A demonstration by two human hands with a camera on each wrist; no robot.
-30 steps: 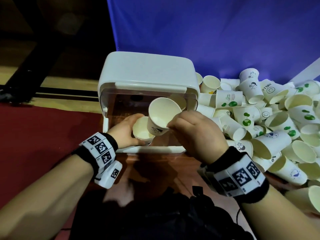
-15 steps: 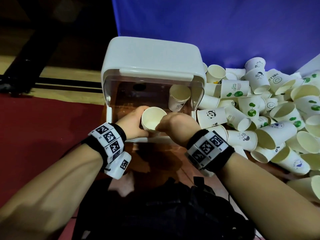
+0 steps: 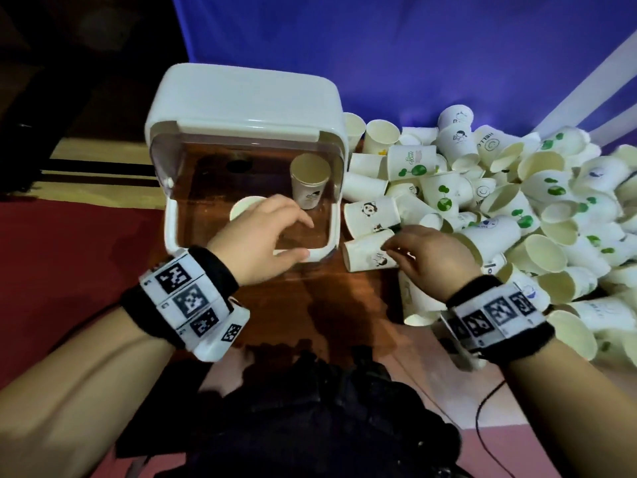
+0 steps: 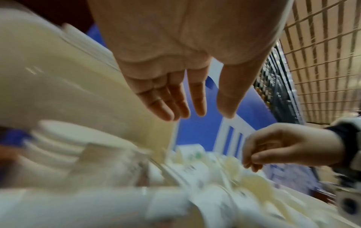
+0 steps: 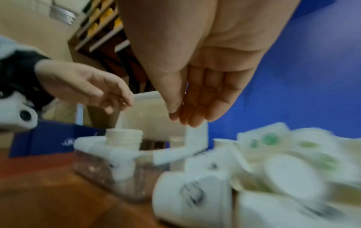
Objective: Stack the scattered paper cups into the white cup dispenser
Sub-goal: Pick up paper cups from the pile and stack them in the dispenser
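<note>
The white cup dispenser (image 3: 241, 108) stands with its lid up, its clear base (image 3: 169, 229) facing me. Inside, a nested stack of cups (image 3: 245, 204) (image 5: 124, 135) sits at the left and a single upright cup (image 3: 309, 181) at the right. My left hand (image 3: 303, 238) (image 4: 195, 114) hovers over the base just right of the stack, fingers straight, holding nothing. My right hand (image 3: 396, 248) (image 5: 179, 117) hangs empty just above a cup lying on its side (image 3: 367, 255) (image 5: 191, 195) right of the dispenser.
A big pile of loose paper cups (image 3: 517, 208) covers the table's right side up to the blue backdrop (image 3: 413, 46). Bare wooden tabletop (image 3: 327, 305) lies in front of the dispenser. A black bag (image 3: 310, 426) sits near me.
The right hand set its cup into the stack that the left hand gripped. Both hands then let go. The right hand has moved right, to the lying cup.
</note>
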